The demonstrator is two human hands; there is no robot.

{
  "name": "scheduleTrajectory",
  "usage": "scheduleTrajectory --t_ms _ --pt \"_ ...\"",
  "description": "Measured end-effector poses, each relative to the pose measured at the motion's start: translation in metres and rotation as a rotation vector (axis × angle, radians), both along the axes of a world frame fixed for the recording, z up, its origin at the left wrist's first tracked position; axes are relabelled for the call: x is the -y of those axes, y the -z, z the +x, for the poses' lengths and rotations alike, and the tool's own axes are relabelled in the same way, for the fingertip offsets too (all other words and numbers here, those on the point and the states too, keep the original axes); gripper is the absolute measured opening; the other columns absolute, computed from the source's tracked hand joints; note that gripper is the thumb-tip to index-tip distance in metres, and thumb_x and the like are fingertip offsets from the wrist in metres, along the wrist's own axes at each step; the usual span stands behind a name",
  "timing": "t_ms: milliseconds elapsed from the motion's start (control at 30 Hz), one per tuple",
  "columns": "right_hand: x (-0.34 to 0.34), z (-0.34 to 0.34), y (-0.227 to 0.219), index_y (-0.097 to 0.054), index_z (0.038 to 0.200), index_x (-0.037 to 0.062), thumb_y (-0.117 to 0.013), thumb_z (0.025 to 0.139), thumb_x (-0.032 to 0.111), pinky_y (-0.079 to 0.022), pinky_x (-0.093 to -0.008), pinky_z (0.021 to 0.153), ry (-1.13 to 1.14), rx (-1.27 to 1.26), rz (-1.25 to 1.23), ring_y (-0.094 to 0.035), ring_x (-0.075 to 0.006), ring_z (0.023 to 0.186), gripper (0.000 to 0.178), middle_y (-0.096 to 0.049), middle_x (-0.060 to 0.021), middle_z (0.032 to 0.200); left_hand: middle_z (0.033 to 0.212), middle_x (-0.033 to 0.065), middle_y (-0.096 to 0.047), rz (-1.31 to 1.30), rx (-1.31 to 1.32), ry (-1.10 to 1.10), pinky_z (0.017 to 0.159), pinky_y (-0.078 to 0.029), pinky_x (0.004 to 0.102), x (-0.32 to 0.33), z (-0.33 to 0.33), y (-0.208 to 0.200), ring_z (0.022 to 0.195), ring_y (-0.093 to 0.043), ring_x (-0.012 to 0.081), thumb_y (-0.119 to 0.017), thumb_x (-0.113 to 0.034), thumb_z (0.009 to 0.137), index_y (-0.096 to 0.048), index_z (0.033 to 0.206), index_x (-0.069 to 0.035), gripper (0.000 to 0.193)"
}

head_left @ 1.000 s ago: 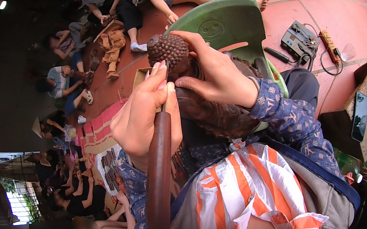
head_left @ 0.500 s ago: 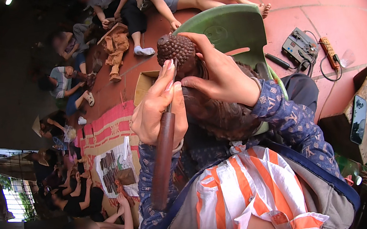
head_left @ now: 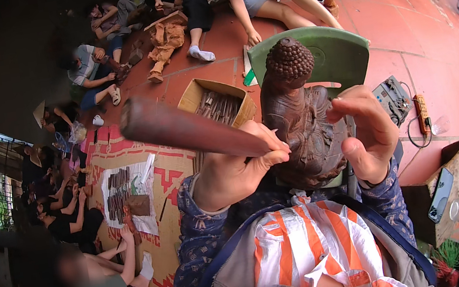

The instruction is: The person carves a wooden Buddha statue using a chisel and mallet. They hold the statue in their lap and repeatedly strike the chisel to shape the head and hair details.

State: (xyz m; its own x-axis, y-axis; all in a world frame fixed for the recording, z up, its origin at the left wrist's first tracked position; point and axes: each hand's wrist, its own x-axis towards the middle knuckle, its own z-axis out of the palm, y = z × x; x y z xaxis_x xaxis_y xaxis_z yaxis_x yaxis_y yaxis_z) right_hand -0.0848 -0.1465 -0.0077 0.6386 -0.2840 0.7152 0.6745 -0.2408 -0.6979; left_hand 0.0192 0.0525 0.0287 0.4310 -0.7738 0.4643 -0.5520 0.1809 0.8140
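Carved statue [head_left: 303, 126] between both hands' fingers [head_left: 355, 110], chisel [head_left: 186, 129] seemingly touching

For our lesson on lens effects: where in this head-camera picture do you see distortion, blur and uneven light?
Head view: a dark fisheye rim bends the red floor tiles; the wooden tool handle in the left hand looms large and soft; the carved figure by the right hand is sharper; the left side lies in shadow.
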Motion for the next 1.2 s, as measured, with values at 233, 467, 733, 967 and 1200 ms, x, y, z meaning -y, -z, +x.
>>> scheduleTrajectory --t_ms 233,467,733,967,1200 --pt "-0.020 -0.026 -0.006 -0.053 0.099 -0.0032 -0.075 0.082 0.026 -0.049 -0.0262 0.066 -0.217 -0.160 0.224 -0.058 -0.0182 0.073 0.040 -0.061 -0.0180 0.088 0.071 0.0109 -0.059 0.148 0.267 0.257 0.057 -0.047 0.0353 0.011 0.001 0.002 0.064 -0.061 0.0289 -0.074 -0.009 0.076 -0.058 0.083 0.000 0.019" --pt "-0.019 -0.020 -0.014 -0.050 0.094 -0.0008 -0.075 0.082 0.029 -0.049 -0.0264 0.061 -0.116 -0.092 0.345 -0.058 -0.0171 0.065 0.041 -0.060 -0.0188 0.081 0.075 0.0118 -0.057 0.009 0.128 0.264 0.057 -0.046 0.0331 0.009 0.013 0.012 0.064 -0.059 0.0269 -0.073 -0.003 0.077 -0.062 0.086 0.002 0.015" --pt "-0.020 -0.010 -0.011 -0.060 0.083 -0.0031 -0.071 0.080 -0.003 -0.050 -0.0268 0.065 -0.065 -0.313 0.188 -0.063 -0.0154 0.071 0.012 -0.067 -0.0133 0.078 0.077 0.0063 -0.058 -0.142 0.594 -0.162 0.054 -0.048 0.0307 0.026 0.005 0.020 0.064 -0.060 0.0205 -0.079 -0.002 0.065 -0.068 0.089 -0.002 0.027" --pt "-0.008 -0.014 -0.018 -0.064 0.082 -0.0035 -0.073 0.078 -0.005 -0.052 -0.0277 0.065 -0.098 -0.293 0.062 -0.067 -0.0182 0.073 0.010 -0.068 -0.0143 0.081 0.078 0.0060 -0.061 -0.036 0.078 -0.002 0.059 -0.046 0.0253 0.029 0.007 0.013 0.068 -0.058 0.0132 -0.080 -0.002 0.069 -0.070 0.089 -0.003 0.022" --pt "-0.002 -0.009 -0.022 -0.059 0.081 -0.0012 -0.074 0.080 0.001 -0.054 -0.0319 0.073 0.006 -0.189 0.142 -0.069 -0.0230 0.084 0.014 -0.070 -0.0195 0.088 0.084 0.0041 -0.059 -0.263 0.157 -0.222 0.058 -0.044 0.0241 0.043 0.017 0.019 0.069 -0.055 0.0113 -0.087 -0.021 0.061 -0.068 0.098 -0.004 0.045"
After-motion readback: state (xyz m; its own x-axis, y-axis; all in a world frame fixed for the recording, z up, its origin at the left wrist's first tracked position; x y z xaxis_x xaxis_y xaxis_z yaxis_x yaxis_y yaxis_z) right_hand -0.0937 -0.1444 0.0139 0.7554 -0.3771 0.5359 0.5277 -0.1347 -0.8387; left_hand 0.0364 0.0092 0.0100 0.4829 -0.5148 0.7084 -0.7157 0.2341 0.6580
